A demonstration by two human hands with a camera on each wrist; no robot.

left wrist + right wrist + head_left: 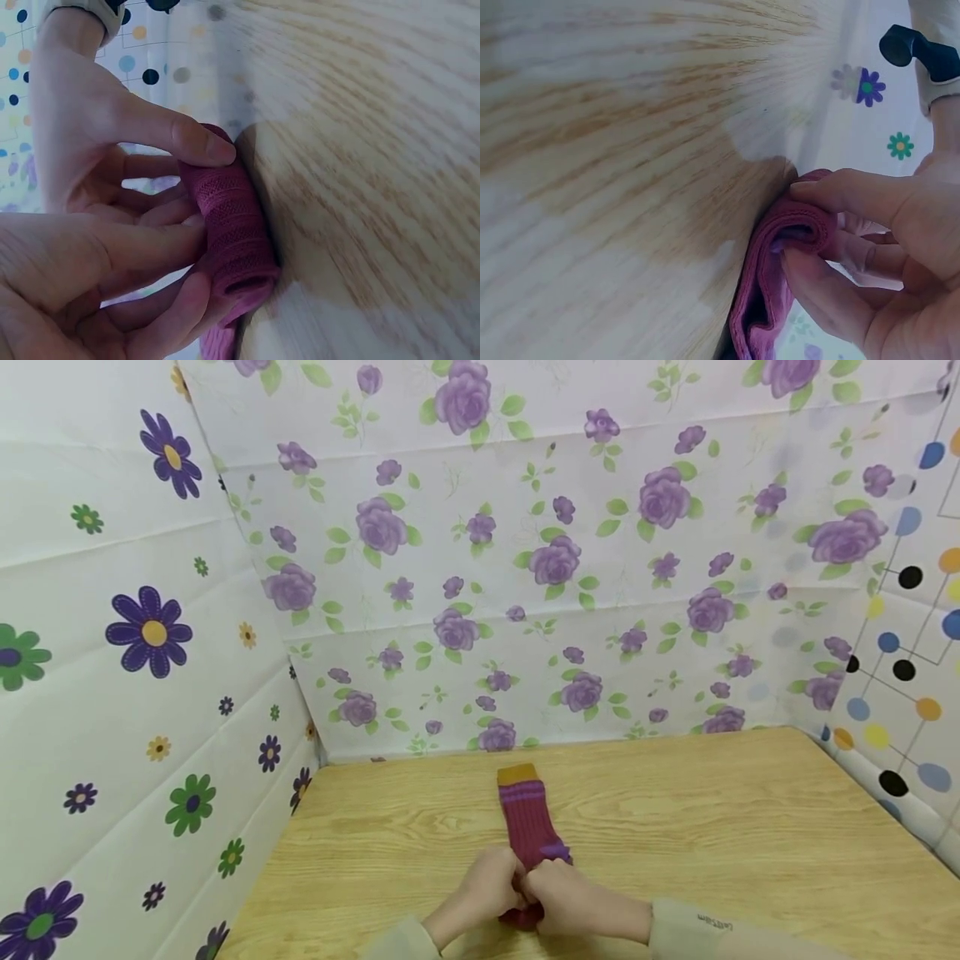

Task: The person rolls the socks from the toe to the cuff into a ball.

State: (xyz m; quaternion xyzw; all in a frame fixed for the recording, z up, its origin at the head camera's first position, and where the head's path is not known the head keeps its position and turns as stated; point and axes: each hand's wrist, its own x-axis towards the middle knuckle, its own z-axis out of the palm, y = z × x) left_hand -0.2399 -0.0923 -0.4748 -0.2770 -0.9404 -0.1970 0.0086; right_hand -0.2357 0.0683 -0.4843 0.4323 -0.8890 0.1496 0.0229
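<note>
A plum-red ribbed sock (528,822) lies lengthwise on the wooden table, its orange cuff and purple stripes at the far end. A purple patch (557,851) shows at its right edge. The near end is curled into a thick roll (232,225), which my left hand (489,883) and right hand (567,897) pinch between thumbs and fingers. Side by side, the two hands touch or nearly touch. From the right wrist, the curled layers of the sock (769,255) show edge-on against the tabletop. My hands cover part of the roll in the head view.
The light wood table (712,827) extends around the sock on both sides. Behind it hangs a sheet with purple roses (555,560). A daisy-print sheet (150,635) stands at the left and a dotted one (903,668) at the right.
</note>
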